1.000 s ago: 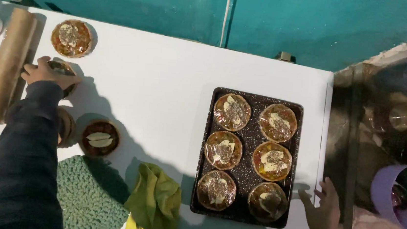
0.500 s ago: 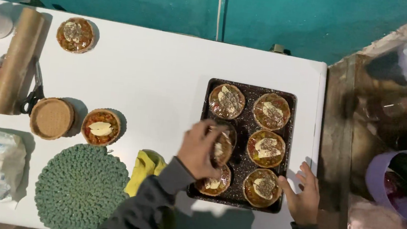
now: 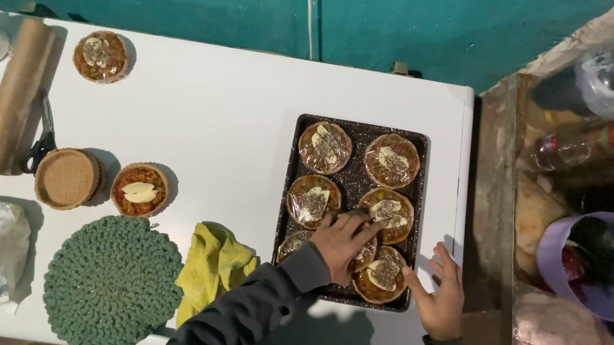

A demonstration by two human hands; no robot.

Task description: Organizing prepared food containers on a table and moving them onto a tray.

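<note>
Lying under the left hand point(image 3: 340, 243) fingers point(image 3: 358, 227): wrapped tart point(image 3: 293, 244) on tray point(image 3: 355, 129).

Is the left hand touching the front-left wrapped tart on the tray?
Touching. The head view shows the left hand lying flat on the wrapped tart, covering most of it, on the dark tray.

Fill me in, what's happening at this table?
A person is working over a dark baking tray that holds small wrapped tarts. The left hand lies on the tarts in the tray's near row, partly covering one, while the right hand rests open on the white table at the tray's near right corner. Off to the left sit an unwrapped tart, an empty tart shell, a green woven mat and a yellow cloth.
</note>
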